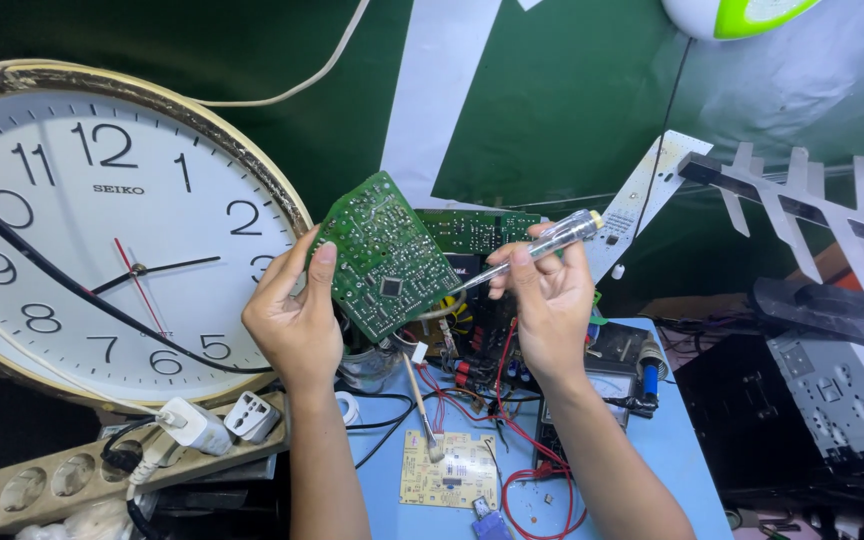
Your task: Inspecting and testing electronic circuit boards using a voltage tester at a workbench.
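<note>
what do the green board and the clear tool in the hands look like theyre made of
Green circuit board, held in the left hand: it looks like rigid laminate with a glossy green coating, speckled with small silvery solder points and one dark square chip.

Clear tool, held in the right hand: the handle looks like transparent plastic, since you can see through it. The thin shaft reaching toward the board looks metallic, though it is too small to tell for sure.

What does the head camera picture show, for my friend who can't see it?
The left hand holds up a green circuit board while the right hand points a clear-handled screwdriver at it. A big round wall clock stands to the left, above a blue table with red wires.
</note>
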